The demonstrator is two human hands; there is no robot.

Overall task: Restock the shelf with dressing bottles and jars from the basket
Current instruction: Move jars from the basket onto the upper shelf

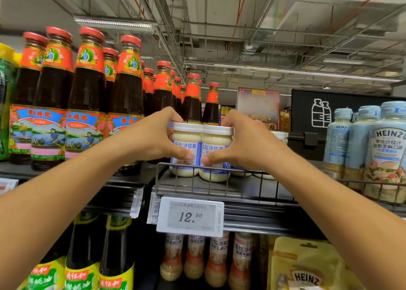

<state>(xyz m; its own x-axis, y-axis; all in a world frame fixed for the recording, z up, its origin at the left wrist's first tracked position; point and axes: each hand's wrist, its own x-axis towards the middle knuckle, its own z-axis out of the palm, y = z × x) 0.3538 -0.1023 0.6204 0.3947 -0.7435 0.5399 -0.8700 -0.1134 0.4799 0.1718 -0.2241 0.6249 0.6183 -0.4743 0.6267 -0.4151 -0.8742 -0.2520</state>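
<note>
Two white-lidded jars of pale dressing stand side by side on the top shelf point(241, 187), behind its wire rail. My left hand point(151, 133) grips the left jar point(186, 140), fingers over its far side and thumb on the blue-and-white label. My right hand point(246, 140) grips the right jar point(216, 142) the same way. More jars of the same kind point(280, 136) stand behind my right hand, mostly hidden. The basket is out of view.
Tall dark sauce bottles with red caps point(127, 92) crowd the shelf to the left. Pale blue Heinz dressing bottles point(386, 144) stand at the right. A price tag reading 12.50 point(190, 216) hangs below the jars. Lower shelves hold more bottles and a yellow Heinz pouch point(305, 265).
</note>
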